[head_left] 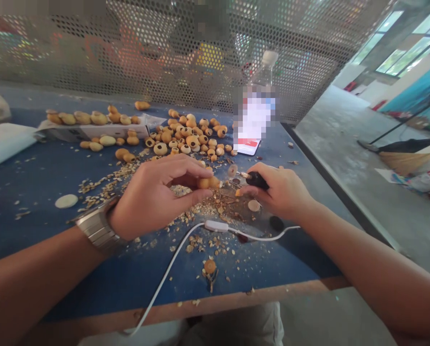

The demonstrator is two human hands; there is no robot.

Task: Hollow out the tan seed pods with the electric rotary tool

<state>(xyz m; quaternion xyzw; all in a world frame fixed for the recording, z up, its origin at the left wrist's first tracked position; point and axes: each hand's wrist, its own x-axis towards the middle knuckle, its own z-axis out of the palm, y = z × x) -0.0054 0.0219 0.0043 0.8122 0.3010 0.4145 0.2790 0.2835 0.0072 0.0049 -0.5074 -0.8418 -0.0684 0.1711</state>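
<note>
Where the hands meet: low over a blue tabletop (31, 245), above a scatter of pale shavings (196, 209).

Left hand (156, 196): closed, its fingers curled around a tan dried seed pod (208, 182), which sticks out past the fingertips toward the other hand.

Right hand (278, 191): closed around the black handle of a small rotary tool (256, 180), gripping it like a pen.

Tool tip: a thin cutting disc (232, 169) on a metal shaft, just beside the end of the held pod — whether the two touch is hidden.

On the left wrist: a metal-banded wristwatch (96, 229).

Cable: a white cord (171, 269) with an inline switch (216, 226) curves across the tabletop below both hands.

Loose pieces: pale cut discs lie on the blue surface, one (66, 201) well left of the hands and one (253, 205) just under the right hand.

Beyond the hands: a heap of more pods (179, 139), many with round holes, and a row of others on a white carton (92, 130).

Far edge: a clear plastic bottle (263, 72) with a blurred label stands before a perforated metal screen (186, 53).

Off to the right: a broom (406, 161) lies on a concrete floor (345, 129).
</note>
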